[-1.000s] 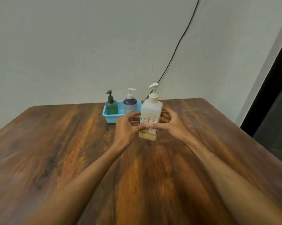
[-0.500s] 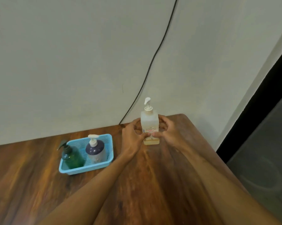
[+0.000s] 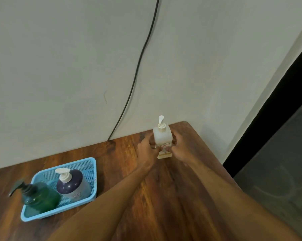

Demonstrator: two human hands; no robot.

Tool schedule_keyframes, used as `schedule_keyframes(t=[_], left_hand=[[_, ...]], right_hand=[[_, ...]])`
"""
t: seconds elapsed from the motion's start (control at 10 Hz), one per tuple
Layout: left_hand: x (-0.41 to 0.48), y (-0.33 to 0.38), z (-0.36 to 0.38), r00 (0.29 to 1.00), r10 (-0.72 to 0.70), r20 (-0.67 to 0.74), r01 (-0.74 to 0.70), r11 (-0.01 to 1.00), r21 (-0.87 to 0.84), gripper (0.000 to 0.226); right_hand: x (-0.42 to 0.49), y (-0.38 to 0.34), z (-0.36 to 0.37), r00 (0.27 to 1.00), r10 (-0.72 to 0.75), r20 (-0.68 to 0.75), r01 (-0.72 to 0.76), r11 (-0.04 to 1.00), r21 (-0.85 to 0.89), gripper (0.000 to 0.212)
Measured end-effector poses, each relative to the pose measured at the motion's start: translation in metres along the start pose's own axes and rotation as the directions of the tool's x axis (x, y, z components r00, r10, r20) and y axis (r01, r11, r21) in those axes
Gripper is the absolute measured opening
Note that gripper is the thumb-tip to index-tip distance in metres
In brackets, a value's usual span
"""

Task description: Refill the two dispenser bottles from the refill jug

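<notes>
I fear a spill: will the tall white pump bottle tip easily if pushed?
Probably light: the white pump bottle shows only a thin amber layer at its base. Tall and narrow, it may tip if pushed high. Its smooth sides may slip, though left hand and right hand both grip it.

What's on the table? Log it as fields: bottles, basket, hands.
held bottle: translucent white square pump bottle, upright on brown wooden table, amber liquid low
left hand: grips its left side
right hand: grips its right side
basket: light blue plastic mesh basket, left of hands
in basket: green transparent pump bottle; dark purple pump bottle, white pump
</notes>
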State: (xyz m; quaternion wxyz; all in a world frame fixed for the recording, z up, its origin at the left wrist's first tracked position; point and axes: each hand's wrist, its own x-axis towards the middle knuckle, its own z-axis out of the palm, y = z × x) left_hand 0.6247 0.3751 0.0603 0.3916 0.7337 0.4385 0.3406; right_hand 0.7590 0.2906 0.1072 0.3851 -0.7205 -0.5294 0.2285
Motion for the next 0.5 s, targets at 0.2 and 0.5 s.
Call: schedule_keyframes(t=[0.2, 0.5], left_hand=[[-0.001, -0.008, 0.013, 1.0, -0.015, 0.019, 0.014, 1.0, 0.021, 0.062], [-0.024, 0.013, -0.015, 0.994, -0.06, 0.088, 0.059, 0.998, 0.02, 0.069]], right_hand=[[0.003, 0.007, 0.011, 0.991, 0.134, -0.017, -0.131, 0.984, 0.118, 0.06], [-0.012, 0.009, 0.013, 0.98, 0.187, -0.063, -0.17, 0.963, 0.21, 0.072]])
